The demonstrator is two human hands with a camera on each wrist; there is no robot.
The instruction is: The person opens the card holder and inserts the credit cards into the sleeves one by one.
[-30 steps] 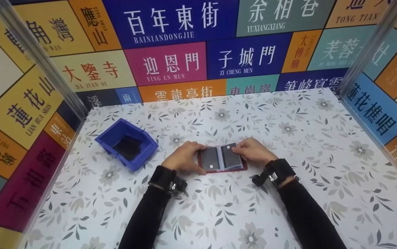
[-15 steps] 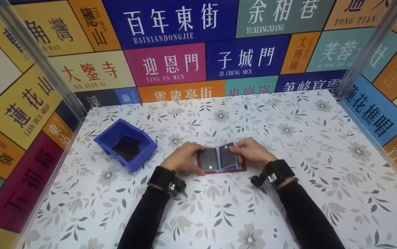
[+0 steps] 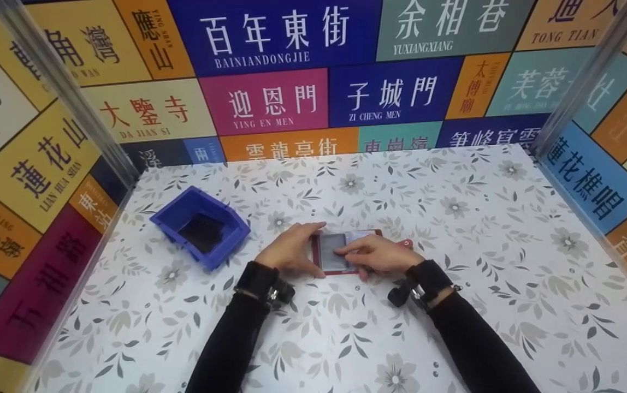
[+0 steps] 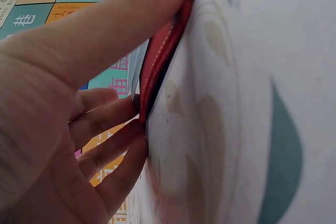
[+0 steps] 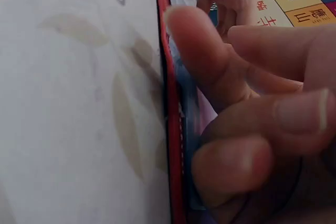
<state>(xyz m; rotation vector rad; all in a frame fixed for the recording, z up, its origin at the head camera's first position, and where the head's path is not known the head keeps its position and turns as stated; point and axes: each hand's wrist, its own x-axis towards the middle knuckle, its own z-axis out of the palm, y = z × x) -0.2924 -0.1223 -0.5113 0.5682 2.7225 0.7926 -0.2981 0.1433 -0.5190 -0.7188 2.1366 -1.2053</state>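
Note:
A small red card holder [image 3: 377,233] with clear plastic sleeves lies opened flat on the table. My left hand [image 3: 290,248] grips its left end, the thumb at the near edge and the fingers at the far edge. In the left wrist view, that thumb and those fingers meet the red stitched cover [image 4: 160,51]. My right hand [image 3: 382,254] lies over the right half, its index finger reaching onto the grey left sleeve [image 3: 331,248]. The right wrist view shows its fingers [image 5: 197,43] loosely bent close over the sleeves. A red strap end [image 3: 405,243] sticks out beyond the right hand.
A blue plastic bin [image 3: 226,240] with a dark inside stands left of my left hand. White floral paper covers the table [image 3: 346,338]. Panels with colourful printed signs [image 3: 270,101] rise at the back and both sides.
My right hand has moved left across the card holder from its right edge, and the dark card sleeve it pinched has turned over leftward. The left hand stays at the left end.

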